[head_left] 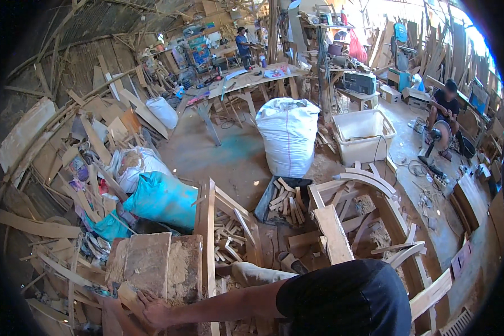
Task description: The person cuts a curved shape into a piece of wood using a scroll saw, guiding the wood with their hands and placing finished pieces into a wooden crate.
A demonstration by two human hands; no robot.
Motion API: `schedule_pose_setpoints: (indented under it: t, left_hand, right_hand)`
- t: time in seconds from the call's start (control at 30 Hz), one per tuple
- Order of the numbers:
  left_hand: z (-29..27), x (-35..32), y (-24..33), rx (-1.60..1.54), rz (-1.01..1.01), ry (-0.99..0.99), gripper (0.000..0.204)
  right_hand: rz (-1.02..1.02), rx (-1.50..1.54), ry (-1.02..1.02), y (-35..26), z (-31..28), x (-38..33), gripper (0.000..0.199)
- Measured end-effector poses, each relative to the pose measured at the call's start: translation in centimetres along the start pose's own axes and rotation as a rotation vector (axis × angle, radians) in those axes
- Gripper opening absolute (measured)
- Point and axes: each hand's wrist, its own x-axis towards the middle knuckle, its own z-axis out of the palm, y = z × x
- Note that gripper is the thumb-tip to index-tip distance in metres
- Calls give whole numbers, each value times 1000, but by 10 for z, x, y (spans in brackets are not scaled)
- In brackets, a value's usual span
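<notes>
The right hand (155, 312) reached to the lower left, fingers partly spread against a pale wooden block (130, 298) at the near end of a sawdust-strewn worktop (151, 255); whether they gripped it, I could not tell. The left hand could not be clearly made out. A turquoise sack (161, 199) slumped just beyond the worktop, and a bulging white woven sack (287, 137) stood farther off.

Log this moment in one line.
right hand: touching wood block | nearby: brown board, sawdust | beyond: teal sack
</notes>
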Motion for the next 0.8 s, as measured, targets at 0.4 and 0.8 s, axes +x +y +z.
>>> schedule_pose_setpoints:
  t: [0.4,0.8]
  left_hand:
    - [18,20,1,-24,13,-9,56]
    - [36,25,-2,-43,21,-26,55]
  right_hand:
    - [13,-55,23,6,22,12,77]
    - [38,-60,137,18,45,21,84]
